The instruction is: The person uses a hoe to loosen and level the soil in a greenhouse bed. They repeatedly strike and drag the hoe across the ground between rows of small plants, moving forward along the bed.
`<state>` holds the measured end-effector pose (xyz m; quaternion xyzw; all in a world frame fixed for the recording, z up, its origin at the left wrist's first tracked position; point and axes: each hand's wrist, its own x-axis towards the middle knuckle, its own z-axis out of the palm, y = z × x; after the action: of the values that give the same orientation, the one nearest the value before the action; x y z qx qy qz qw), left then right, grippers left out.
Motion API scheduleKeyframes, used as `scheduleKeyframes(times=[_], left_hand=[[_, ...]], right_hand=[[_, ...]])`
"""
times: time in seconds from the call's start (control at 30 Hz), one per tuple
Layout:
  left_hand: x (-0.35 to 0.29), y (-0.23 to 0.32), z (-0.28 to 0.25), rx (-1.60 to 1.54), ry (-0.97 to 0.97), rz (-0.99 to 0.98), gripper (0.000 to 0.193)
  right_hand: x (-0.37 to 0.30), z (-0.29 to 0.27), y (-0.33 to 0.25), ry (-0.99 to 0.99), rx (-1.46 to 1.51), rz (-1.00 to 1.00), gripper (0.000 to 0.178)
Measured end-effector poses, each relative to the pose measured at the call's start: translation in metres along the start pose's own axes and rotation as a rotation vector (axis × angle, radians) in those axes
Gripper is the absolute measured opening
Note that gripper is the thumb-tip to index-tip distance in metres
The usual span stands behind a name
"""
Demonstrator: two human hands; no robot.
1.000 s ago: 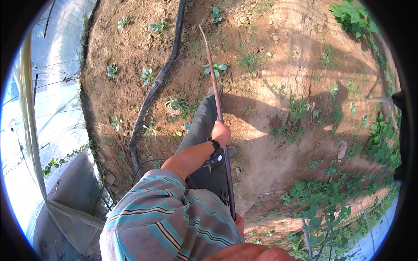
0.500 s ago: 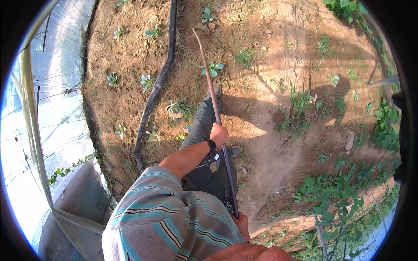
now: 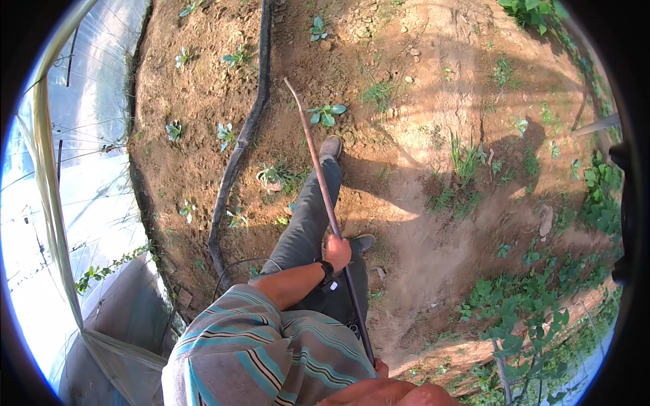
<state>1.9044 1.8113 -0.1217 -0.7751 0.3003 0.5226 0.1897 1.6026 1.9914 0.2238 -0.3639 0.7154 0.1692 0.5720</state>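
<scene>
A long-handled hoe (image 3: 326, 186) slants up from my right side, its brown shaft ending in a thin bent neck; the blade itself is hard to make out. My left hand (image 3: 337, 251), with a dark watch at the wrist, is wrapped round the middle of the shaft. Low by my hip, my right hand (image 3: 382, 368) grips the rear end, mostly hidden by my forearm and shirt. Just right of the hoe's neck grows a broad-leaved seedling (image 3: 326, 114). The far end hangs over brown soil (image 3: 274, 139), between that seedling and a dark hose.
The dark hose (image 3: 233, 162) winds along the bed on my left, with several seedlings (image 3: 226, 135) beyond it. Clear plastic sheeting (image 3: 101, 183) forms the left wall. Grass tufts (image 3: 466, 159) and leafy vines (image 3: 514, 304) grow at right. My shoe (image 3: 331, 147) stands near the seedling.
Both hands have pulled the hoe back toward my body. Its far end has come nearer and slightly left, from beyond the broad-leaved seedling to beside it.
</scene>
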Motion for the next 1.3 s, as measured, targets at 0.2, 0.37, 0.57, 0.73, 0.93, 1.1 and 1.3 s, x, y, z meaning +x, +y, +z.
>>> scheduleKeyframes(times=[0.2,0.37,0.57,0.73,0.93,1.1,1.3], left_hand=[[-0.016,0.004,0.003,-0.101,0.029,0.137,0.017],[0.015,0.098,-0.144,1.146,0.067,0.968,0.021],[0.115,0.254,-0.355,-0.319,0.179,0.288,0.026],[0.165,0.305,-0.419,-0.433,0.141,0.215,0.032],[0.080,0.185,-0.233,0.083,-0.042,0.471,0.024],[-0.030,0.100,-0.191,0.802,-0.004,1.037,0.018],[-0.063,0.119,-0.211,0.801,-0.068,1.351,0.017]], right_hand=[[-0.025,0.006,-0.002,0.038,0.223,0.118,0.011],[0.041,0.034,-0.092,0.036,0.144,0.149,0.017],[0.156,0.015,-0.305,0.129,0.390,-0.094,0.017],[0.214,0.009,-0.378,0.021,0.706,-0.028,0.017],[0.040,0.022,-0.287,0.088,0.351,0.183,0.018],[-0.046,0.013,-0.258,0.067,0.259,0.392,0.020],[-0.055,-0.012,-0.262,0.067,0.224,0.469,0.023]])
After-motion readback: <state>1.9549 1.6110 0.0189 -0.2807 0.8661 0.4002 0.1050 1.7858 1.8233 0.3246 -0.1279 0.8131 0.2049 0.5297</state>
